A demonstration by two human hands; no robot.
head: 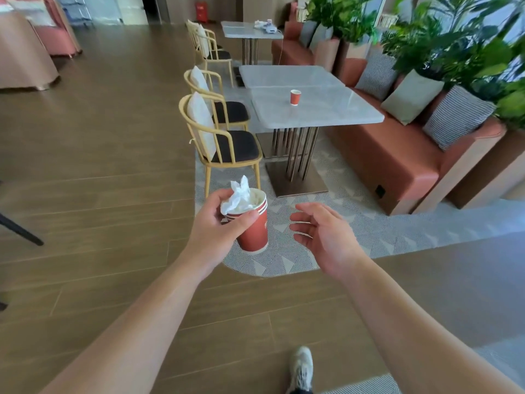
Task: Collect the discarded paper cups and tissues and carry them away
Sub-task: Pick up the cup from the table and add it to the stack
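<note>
At the far left we see pink-draped furniture [25, 52] along the wall and a wide stretch of wooden floor [99, 155]; moving in, our left hand [218, 223] grips a stack of red paper cups [253, 228] near the rim, thumb across the front and fingers wrapped behind, the stack tilted slightly with crumpled white tissue [240, 196] poking out of the top cup. Above it stand three yellow-framed chairs [224, 137] with dark seats and pale cushions, drawn up to the grey marble table [312, 109]. On that table a single red cup [295, 97] stands upright, well apart from our hands. Just right of the stack our right hand [324, 234] hovers empty, fingers loosely spread and not touching anything. Below it a pale sneaker [301, 368] steps on the floor, and farthest right runs the terracotta bench [392, 155] with its cushions and green plants [454, 46]
</note>
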